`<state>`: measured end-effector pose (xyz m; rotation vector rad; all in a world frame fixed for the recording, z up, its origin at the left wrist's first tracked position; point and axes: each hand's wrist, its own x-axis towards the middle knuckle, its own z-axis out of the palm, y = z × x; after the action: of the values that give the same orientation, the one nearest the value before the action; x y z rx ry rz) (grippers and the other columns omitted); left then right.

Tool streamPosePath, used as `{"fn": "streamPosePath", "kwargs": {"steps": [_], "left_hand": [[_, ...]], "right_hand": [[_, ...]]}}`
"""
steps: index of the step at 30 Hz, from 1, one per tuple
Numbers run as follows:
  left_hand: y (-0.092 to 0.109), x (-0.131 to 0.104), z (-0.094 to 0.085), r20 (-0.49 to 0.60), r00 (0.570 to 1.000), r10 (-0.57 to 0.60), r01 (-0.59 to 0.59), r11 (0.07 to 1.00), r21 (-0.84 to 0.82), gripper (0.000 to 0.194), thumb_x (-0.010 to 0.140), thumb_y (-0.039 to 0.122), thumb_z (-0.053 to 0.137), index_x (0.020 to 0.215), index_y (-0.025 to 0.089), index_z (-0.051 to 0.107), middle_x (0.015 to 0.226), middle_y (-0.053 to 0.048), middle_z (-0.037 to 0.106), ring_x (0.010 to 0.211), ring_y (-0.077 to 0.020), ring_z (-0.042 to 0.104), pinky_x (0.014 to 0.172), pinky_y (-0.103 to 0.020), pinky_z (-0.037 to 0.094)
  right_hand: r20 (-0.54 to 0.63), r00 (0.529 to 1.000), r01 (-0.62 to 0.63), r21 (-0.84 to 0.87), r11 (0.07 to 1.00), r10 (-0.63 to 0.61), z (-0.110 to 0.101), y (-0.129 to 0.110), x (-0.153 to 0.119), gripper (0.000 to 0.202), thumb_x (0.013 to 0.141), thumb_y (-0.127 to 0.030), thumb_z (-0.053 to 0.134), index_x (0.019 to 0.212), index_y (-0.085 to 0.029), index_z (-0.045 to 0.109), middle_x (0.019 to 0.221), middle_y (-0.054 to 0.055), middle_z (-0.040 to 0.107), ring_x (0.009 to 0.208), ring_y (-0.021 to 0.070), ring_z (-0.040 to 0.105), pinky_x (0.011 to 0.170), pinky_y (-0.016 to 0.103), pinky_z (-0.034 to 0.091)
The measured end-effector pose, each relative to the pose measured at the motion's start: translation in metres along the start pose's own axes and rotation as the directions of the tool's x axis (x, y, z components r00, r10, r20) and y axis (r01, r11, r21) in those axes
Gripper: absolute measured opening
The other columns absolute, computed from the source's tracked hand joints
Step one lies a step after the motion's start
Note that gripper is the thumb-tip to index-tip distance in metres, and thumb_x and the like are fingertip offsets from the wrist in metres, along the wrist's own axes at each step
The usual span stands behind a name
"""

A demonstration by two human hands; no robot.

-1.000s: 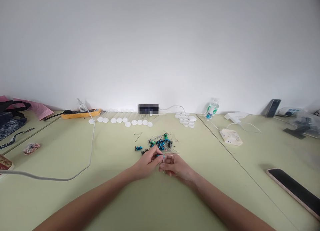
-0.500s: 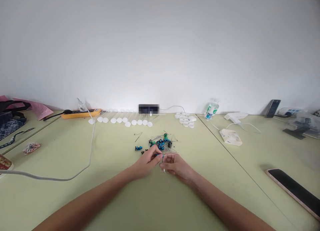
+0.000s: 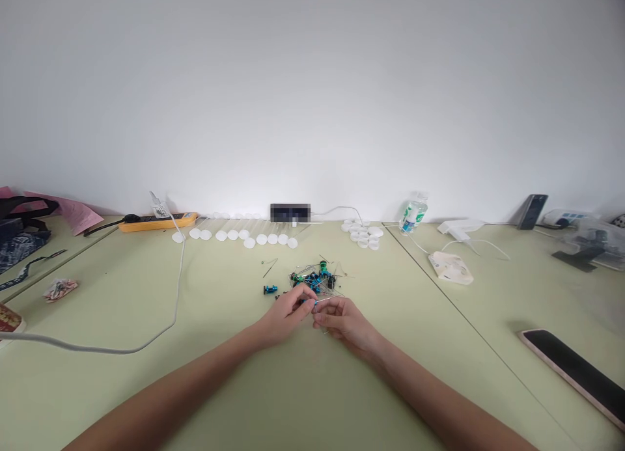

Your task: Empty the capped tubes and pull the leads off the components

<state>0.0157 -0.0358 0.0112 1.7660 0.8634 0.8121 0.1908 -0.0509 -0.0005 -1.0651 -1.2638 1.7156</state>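
Observation:
My left hand (image 3: pixel 287 315) is closed, thumb and fingers pinching a small blue metal part (image 3: pixel 310 301) that is mostly hidden by the fingertips. A thin metal rod sticks out from it to the right. My right hand (image 3: pixel 346 322) faces it, almost touching, with thumb and fingers pinched on a thin bent metal rod (image 3: pixel 316 310), largely covered by the fingers. Just beyond both hands lies a pile of blue, green and black metal parts (image 3: pixel 315 282) tangled with thin wires. One blue-and-black part (image 3: pixel 270 289) lies apart, left of the pile.
White discs (image 3: pixel 262 239) line the back of the table, with another cluster (image 3: pixel 361 233) to the right. An orange power strip (image 3: pixel 156 223), a white cable (image 3: pixel 178 288), a clear bottle (image 3: pixel 413 213) and a pink-edged phone (image 3: pixel 571 366) lie around.
The fingertips of my right hand have closed in on the left hand's part. The bent rod has turned, and less of it shows below the fingers. My left hand stays nearly still.

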Motion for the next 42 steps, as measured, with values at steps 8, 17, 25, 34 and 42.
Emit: {"fn": "streamPosePath", "kwargs": {"steps": [8,17,25,34,42], "left_hand": [[-0.006,0.006,-0.018,-0.216,0.974,0.07,-0.016,0.971,0.24,0.026,0.086,0.036,0.037,0.094,0.023,0.057,0.054,0.004,0.039,0.047,-0.011,0.03,0.049,-0.023,0.024],[-0.033,0.017,-0.046,-0.303,0.938,0.168,-0.01,0.887,0.462,0.017,0.084,0.026,0.039,0.091,0.024,0.055,0.077,-0.003,0.057,0.081,-0.0203,0.045,0.066,-0.028,0.036],[-0.039,0.016,-0.044,-0.149,0.973,0.178,-0.048,0.784,0.619,0.015,0.083,0.026,0.04,0.075,0.021,0.053,0.085,-0.003,0.053,0.086,-0.0201,0.047,0.077,-0.034,0.039],[-0.036,0.014,-0.064,0.025,0.992,0.124,-0.112,0.762,0.638,0.011,0.073,0.03,0.056,0.076,0.02,0.051,0.093,-0.004,0.047,0.097,-0.0213,0.042,0.081,-0.034,0.04],[-0.029,0.019,-0.064,-0.096,0.988,0.117,-0.036,0.798,0.601,0.031,0.089,0.037,0.031,0.076,0.02,0.054,0.105,-0.004,0.049,0.107,-0.0215,0.037,0.091,-0.042,0.031]], "right_hand": [[-0.043,0.996,-0.085,-0.103,0.991,0.081,-0.004,0.006,0.003,0.02,0.066,-0.031,0.067,0.077,-0.015,0.062,0.063,0.003,0.063,0.039,0.0033,0.033,0.036,0.019,0.014],[-0.042,0.992,-0.123,-0.188,0.974,0.117,-0.005,0.004,0.002,0.02,0.068,-0.032,0.064,0.074,-0.013,0.062,0.057,0.001,0.061,0.035,0.0024,0.031,0.033,0.017,0.017],[-0.043,0.995,-0.092,-0.177,0.98,0.086,-0.005,0.007,0.002,0.025,0.073,-0.039,0.059,0.069,-0.015,0.054,0.056,0.001,0.061,0.033,0.0031,0.034,0.031,0.016,0.02],[-0.047,0.999,-0.027,-0.142,0.99,0.021,-0.008,0.008,0.003,0.025,0.07,-0.037,0.064,0.072,-0.014,0.058,0.059,-0.001,0.059,0.04,0.003,0.042,0.038,0.015,0.029],[-0.028,0.995,0.087,-0.128,0.988,-0.091,-0.002,0.012,0.004,0.031,0.073,-0.045,0.06,0.077,-0.014,0.06,0.065,0.001,0.059,0.042,0.006,0.047,0.04,0.019,0.035]]}}
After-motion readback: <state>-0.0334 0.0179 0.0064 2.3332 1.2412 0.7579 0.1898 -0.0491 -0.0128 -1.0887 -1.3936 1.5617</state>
